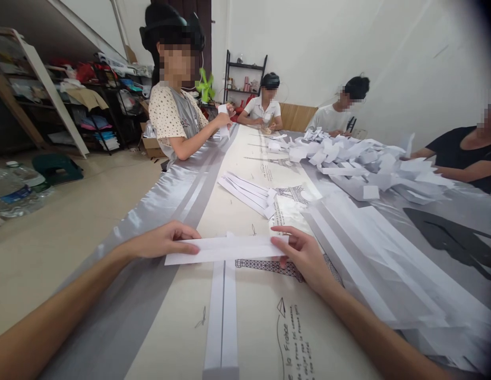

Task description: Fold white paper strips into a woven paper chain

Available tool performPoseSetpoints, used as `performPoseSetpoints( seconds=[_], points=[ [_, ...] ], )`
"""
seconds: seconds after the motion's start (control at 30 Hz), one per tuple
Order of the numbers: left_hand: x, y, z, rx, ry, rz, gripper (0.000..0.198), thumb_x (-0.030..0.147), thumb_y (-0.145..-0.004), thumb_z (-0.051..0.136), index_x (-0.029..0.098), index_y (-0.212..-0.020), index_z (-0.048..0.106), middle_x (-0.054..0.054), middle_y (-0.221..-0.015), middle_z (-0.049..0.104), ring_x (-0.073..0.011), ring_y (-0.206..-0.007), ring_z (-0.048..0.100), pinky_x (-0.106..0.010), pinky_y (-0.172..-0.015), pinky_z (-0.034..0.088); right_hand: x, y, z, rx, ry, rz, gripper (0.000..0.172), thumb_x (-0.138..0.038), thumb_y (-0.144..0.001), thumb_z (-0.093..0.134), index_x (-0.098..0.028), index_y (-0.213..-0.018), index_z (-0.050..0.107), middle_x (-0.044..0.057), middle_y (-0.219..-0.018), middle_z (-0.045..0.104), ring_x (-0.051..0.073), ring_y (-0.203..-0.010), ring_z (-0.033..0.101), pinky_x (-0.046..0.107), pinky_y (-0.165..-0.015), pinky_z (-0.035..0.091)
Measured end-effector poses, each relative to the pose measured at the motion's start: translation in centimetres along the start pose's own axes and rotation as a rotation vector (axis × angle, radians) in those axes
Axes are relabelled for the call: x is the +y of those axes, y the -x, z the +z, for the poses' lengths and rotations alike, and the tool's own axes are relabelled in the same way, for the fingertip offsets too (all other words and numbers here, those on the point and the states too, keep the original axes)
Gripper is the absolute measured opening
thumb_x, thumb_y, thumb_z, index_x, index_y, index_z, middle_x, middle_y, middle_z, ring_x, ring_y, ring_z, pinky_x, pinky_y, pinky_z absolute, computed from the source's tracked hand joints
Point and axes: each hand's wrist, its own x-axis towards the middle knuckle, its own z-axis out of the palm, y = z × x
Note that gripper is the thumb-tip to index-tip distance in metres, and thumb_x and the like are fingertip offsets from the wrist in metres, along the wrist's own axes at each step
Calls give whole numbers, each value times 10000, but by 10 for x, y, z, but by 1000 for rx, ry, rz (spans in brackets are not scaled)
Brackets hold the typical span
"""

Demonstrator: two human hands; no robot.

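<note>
A white paper strip (229, 249) is stretched level between my two hands, above the tabletop. My left hand (170, 240) pinches it near its left end, thumb on top. At the right end, my right hand (301, 253) grips it between thumb and fingers, the index finger extended along the far edge. Beneath it, a long folded paper strip (222, 322) with a dark line down its middle lies lengthwise on the table. Farther off, several folded strips (247, 192) lie in a loose stack.
The table has a printed cloth (178, 316). Long paper sheets (372, 258) lie at right, beyond them a heap of paper pieces (360, 158). A person (178, 105) stands at the left edge holding paper; several others sit around the far and right sides.
</note>
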Motion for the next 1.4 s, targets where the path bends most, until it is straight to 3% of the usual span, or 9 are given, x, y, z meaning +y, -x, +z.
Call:
performPoseSetpoints(
  seconds=[0.17, 0.37, 0.63, 0.83, 0.97, 1.1, 1.2, 1.27, 1.4],
  points=[
    [9, 3, 5, -101, -7, 10, 379, 539, -878, 678, 205, -1041, 752, -48, -951, 715, -213, -848, 653, -238, -685, 467, 2, -1, 3, 124, -86, -78, 369, -493, -806, 780, -224, -1045, 702, -36, -642, 533, 178, -657, 601, 341, -642, 601],
    [31, 7, 27, -247, 82, -37, 455, 495, -828, 750, 244, -1198, 666, -25, -889, 740, -201, -780, 669, -224, -615, 461, 2, 4, 11, 230, -71, -159, 426, -433, -837, 769, -250, -1194, 625, 43, -913, 682, 226, -830, 669, 364, -727, 596],
    [25, 5, 35, -280, 149, -71, 681, 445, -827, 770, 310, -1411, 449, 16, -885, 712, -189, -775, 660, -229, -646, 476, 7, 4, 10, 291, -64, -143, 512, -393, -805, 806, -257, -1255, 604, 59, -1004, 711, 260, -986, 693, 433, -900, 582],
    [20, 3, 39, -251, 167, -46, 771, 456, -813, 790, 329, -1458, 387, 22, -882, 687, -191, -792, 656, -248, -681, 493, -8, 14, 17, 223, -94, -186, 259, -397, -902, 716, -258, -1120, 689, 80, -1132, 753, 283, -1138, 670, 482, -1033, 523],
    [17, 4, 37, -222, 145, -24, 767, 454, -813, 789, 321, -1465, 407, 19, -873, 684, -193, -814, 650, -252, -704, 485, -8, 13, 18, 186, -186, -93, 269, -454, -916, 687, -259, -1100, 711, 87, -1223, 730, 294, -1124, 673, 456, -915, 595],
    [15, 5, 34, -219, 129, -26, 744, 466, -831, 767, 331, -1476, 421, -2, -935, 708, -202, -841, 661, -253, -701, 476, 1, 6, 13, 171, -250, -27, 436, -440, -845, 770, -291, -1238, 654, 87, -1364, 654, 275, -1029, 694, 426, -829, 615],
    [15, 5, 33, -197, 117, -38, 733, 490, -834, 759, 334, -1475, 439, -21, -983, 719, -212, -852, 669, -244, -669, 464, 2, 3, 10, 39, -328, 30, 436, -466, -847, 762, -257, -1219, 673, 83, -1113, 751, 241, -899, 712, 390, -806, 604],
    [16, 4, 31, -193, 110, -27, 684, 497, -851, 742, 329, -1457, 473, -23, -984, 723, -207, -839, 662, -234, -651, 448, 0, 4, 9, -54, -307, 42, 347, -516, -864, 728, -213, -1034, 725, 53, -836, 745, 199, -701, 682, 326, -655, 574],
    [17, 1, 26, -148, 91, 48, 527, 514, -874, 707, 277, -1335, 610, -26, -951, 710, -197, -817, 629, -234, -674, 445, -8, 8, 10, 1, -156, -1, 404, -578, -880, 684, -203, -741, 634, -8, -591, 620, 97, -415, 444, 251, -417, 358]
  ],
)
